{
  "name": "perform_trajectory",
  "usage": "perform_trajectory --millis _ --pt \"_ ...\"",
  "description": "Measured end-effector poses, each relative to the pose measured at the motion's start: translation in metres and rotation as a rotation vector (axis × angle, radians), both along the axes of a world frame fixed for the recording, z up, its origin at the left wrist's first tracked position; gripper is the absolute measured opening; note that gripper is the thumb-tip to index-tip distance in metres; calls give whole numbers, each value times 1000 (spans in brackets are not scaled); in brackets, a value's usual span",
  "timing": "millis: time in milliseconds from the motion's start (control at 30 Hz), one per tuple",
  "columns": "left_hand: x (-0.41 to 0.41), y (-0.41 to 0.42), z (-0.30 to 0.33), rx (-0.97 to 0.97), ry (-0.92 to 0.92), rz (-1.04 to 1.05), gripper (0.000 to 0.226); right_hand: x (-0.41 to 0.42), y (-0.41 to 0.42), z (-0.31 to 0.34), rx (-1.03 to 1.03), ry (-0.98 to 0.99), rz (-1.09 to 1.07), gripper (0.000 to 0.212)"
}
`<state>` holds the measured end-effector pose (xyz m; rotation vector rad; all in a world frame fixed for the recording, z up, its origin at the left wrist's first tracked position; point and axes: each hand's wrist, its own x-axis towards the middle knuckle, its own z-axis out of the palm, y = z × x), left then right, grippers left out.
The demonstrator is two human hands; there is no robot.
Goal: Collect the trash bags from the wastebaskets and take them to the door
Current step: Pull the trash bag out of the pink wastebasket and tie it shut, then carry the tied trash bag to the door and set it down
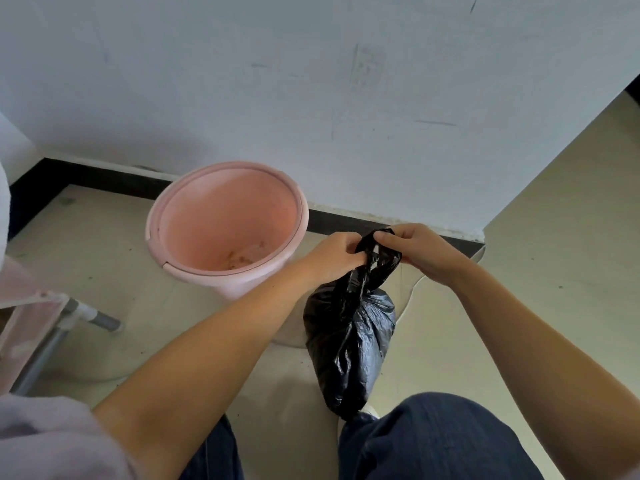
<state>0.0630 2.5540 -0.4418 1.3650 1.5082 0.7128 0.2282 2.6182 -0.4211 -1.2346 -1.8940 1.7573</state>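
Bare forearms, pale lilac sleeve [52, 434], dark blue trousers [440, 441]

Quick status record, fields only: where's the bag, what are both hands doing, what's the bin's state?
bag: black plastic trash bag, out of the bin, hanging in front of the legs, neck twisted
left hand: gripping one bag ear
right hand: gripping the other ear
knot: appears underway, not confirmed finished
bin: pink round plastic wastebasket, no liner, a few scraps at the bottom, beside the wall
door: not in view

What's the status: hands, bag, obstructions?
Left hand and right hand both gripping the black trash bag by its neck. Bag out of the pink wastebasket. Nothing in the way.
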Motion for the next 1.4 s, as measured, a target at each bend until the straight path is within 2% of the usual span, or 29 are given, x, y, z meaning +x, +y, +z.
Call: perform_trajectory --millis 67,133,233,433,533,633,700,767,833,967,1167,1400 --pt "-1 -1 0 -3 6 68 16 4 1 0 44 -50 14 29" --pt "-2 -2 1 15 22 137 22 4 -1 2 104 -127 96 34" --pt "-1 3 2 25 61 180 18 -7 -13 1 181 -220 185 26" --pt "-7 6 9 54 20 149 8 -22 -22 -19 142 -100 -62 15" --pt "-19 7 5 87 145 140 8 -18 -9 -22 179 -195 -52 16" --pt "-27 3 2 93 327 88 8 -6 7 -17 423 -418 -24 17" --pt "-24 0 17 63 422 31 6 2 11 -1 503 -528 -1 12" --pt "-17 -7 36 52 498 6 5 6 2 15 527 -616 13 25" --pt "-12 -10 54 92 551 9 9 6 -3 34 568 -646 24 28" --pt "-12 -11 150 212 660 -30 21 10 -7 130 607 -633 67 28" --pt "-10 -27 315 248 702 -112 29 11 -25 290 623 -563 102 20" --pt "-23 -67 488 287 726 -2 26 -1 -56 466 718 -445 173 16"
